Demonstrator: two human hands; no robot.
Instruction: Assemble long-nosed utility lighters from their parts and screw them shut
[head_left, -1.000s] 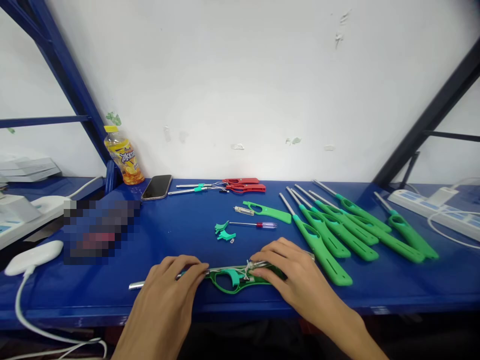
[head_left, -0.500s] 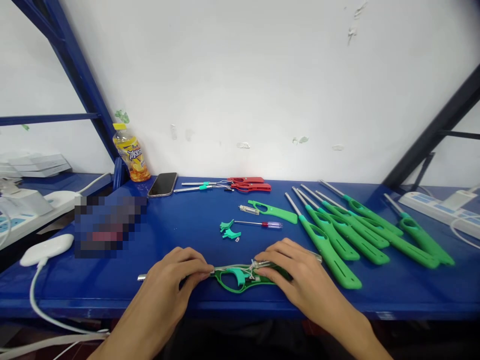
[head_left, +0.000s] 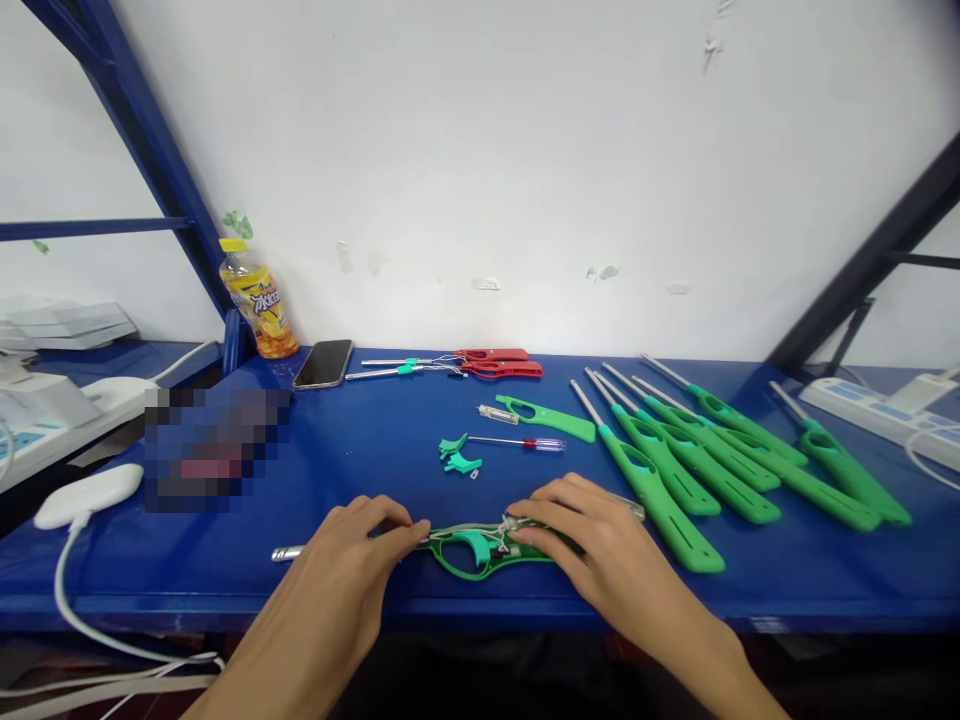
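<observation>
An opened green lighter shell (head_left: 472, 572) lies near the table's front edge, with a teal trigger (head_left: 474, 545) and thin wires inside. My left hand (head_left: 352, 560) pinches its neck, where the metal tube (head_left: 286, 553) joins and sticks out to the left. Over the handle is my right hand (head_left: 592, 535), its fingers closed on the handle and covering much of it. A metal rod (head_left: 630, 507) shows beyond my right fingers. Farther back are loose teal triggers (head_left: 461, 462), a screwdriver (head_left: 544, 444), a green half shell (head_left: 559, 418) and a small clear-and-metal part (head_left: 498, 413).
Several green lighters (head_left: 675, 540) lie at the right. Red lighter shells (head_left: 502, 369) with tubes are by the wall. A phone (head_left: 324, 363) and a drink bottle (head_left: 259, 305) stand back left. A white device (head_left: 90, 496) with a cable is at left, a power strip (head_left: 862, 408) far right.
My left hand has shifted slightly, its thumb and finger still at the lighter's neck. The wire along the shell's top edge lies a little differently. The view has tilted slightly.
</observation>
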